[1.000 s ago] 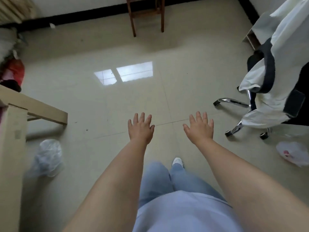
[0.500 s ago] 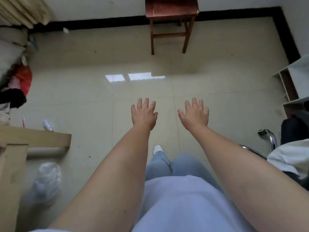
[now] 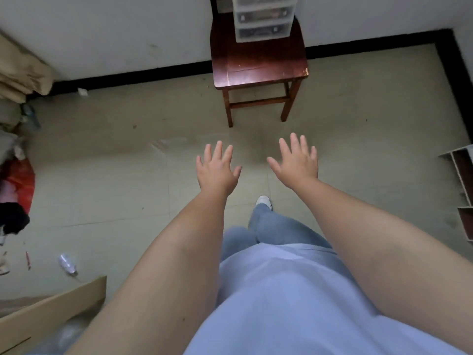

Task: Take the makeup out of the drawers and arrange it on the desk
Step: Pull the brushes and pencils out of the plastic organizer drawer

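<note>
Right, head view only, so 1 pass. Left hand (image 3: 217,170) and right hand (image 3: 297,162) are both held out in front, palms down, fingers straight and spread, grasping nothing. Probably just reaching ahead for the approach; neither touches anything.

Clear plastic drawers (image 3: 263,20) sit at 12 o'clock on a dark red wooden chair (image 3: 258,62) against the wall, well apart from both hands. 3 drawer fronts show, all pushed in. Dark shapes inside could be the makeup, too blurred to confirm. Unit sits toward the back of the seat, so the front of the seat is bare wood.

Jeans and 1 white shoe (image 3: 264,201) visible below the hands, toe pointing at the chair, so the person looks lined up toward it.

Desk: a light wooden edge (image 3: 51,313) at 7 o'clock may be it, cannot tell. Clutter at 9 o'clock on the floor, shelf unit (image 3: 460,175) at 3 o'clock.

Judgement: task not started, nothing out yet. Next: close the gap, pull a drawer.
</note>
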`<state>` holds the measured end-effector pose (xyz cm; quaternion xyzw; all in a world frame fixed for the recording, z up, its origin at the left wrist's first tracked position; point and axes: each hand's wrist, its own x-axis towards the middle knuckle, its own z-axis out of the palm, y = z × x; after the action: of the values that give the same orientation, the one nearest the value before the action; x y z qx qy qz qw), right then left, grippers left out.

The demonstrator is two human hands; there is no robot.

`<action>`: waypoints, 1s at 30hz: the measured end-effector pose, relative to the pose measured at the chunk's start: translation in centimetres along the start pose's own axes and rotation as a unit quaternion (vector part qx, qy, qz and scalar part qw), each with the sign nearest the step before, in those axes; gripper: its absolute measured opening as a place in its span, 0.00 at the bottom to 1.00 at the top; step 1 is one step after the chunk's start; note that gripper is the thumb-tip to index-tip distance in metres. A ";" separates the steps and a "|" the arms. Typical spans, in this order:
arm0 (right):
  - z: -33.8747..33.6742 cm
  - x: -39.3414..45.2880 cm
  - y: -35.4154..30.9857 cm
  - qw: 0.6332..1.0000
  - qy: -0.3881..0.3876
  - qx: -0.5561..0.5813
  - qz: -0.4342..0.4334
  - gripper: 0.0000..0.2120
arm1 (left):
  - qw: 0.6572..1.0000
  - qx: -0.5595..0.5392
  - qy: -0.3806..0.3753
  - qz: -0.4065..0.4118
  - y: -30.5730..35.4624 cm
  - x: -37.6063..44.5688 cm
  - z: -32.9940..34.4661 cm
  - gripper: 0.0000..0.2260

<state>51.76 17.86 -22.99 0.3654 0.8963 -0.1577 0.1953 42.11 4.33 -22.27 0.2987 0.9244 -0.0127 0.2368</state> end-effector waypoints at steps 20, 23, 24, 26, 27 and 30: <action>-18.8 37.9 -7.4 0.991 0.005 0.105 0.084 0.29 | 0.997 0.026 -0.001 0.076 2.8 41.6 -20.6 0.27; -19.5 42.5 -7.2 0.982 -0.006 0.161 0.095 0.27 | 0.995 0.040 -0.018 0.094 4.6 45.7 -21.6 0.27; -19.6 43.8 -7.1 0.979 -0.016 0.178 0.094 0.26 | 0.994 0.042 -0.023 0.094 5.2 46.8 -21.8 0.27; -19.9 46.4 -6.9 0.967 -0.040 0.230 0.102 0.24 | 0.994 0.049 -0.028 0.092 6.2 48.7 -22.0 0.26; -20.2 47.8 -6.8 0.953 -0.062 0.272 0.121 0.24 | 0.994 0.051 -0.034 0.090 6.8 49.7 -22.0 0.26; -20.2 51.3 -6.3 0.876 -0.114 0.419 0.211 0.23 | 0.994 0.050 -0.050 0.084 8.1 51.9 -21.8 0.26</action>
<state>8.86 52.60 -28.36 0.5728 0.6195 -0.5145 0.1530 0.45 42.90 -25.09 0.3856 0.8814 -0.0541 0.2674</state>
